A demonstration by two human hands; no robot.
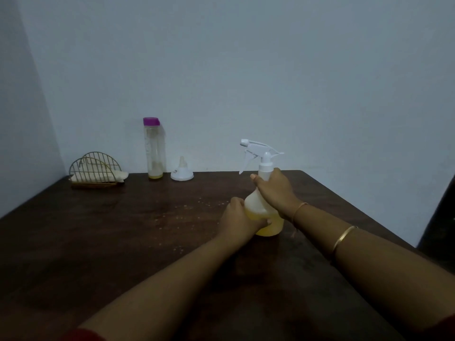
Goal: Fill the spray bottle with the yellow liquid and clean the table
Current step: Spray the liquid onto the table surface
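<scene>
Your spray bottle (254,204) stands upright on the desk (123,242), right of the middle and about halfway between the near and far edges. Its long axis is vertical. Yellow liquid (272,228) fills roughly its lower third. The white trigger head (258,150) sits on the neck with its nozzle pointing left.

Both of your hands are on the bottle. Your left hand (240,217) grips the lower body from the left side, fingers curled round it. Your right hand (274,190) is wrapped over the shoulder and neck, just under the trigger head. From this angle it is not clear whether the head is screwed fully tight.

Filling looks done, so the next move probably turns on this: the pale crumbs (189,212) lie scattered on the desk to the left of the bottle, the way the nozzle already faces. Your left hand is nearer the crumbs and your right is nearer the trigger, so the right seems better placed to lift and spray.

Along the far edge stand a tall bottle with a purple cap (154,151), with only a little yellow at its bottom, and just beside it a white funnel (182,172), wide end down. At the far left corner a wire rack (94,169) holds a cloth (118,174), well apart from both hands.
</scene>
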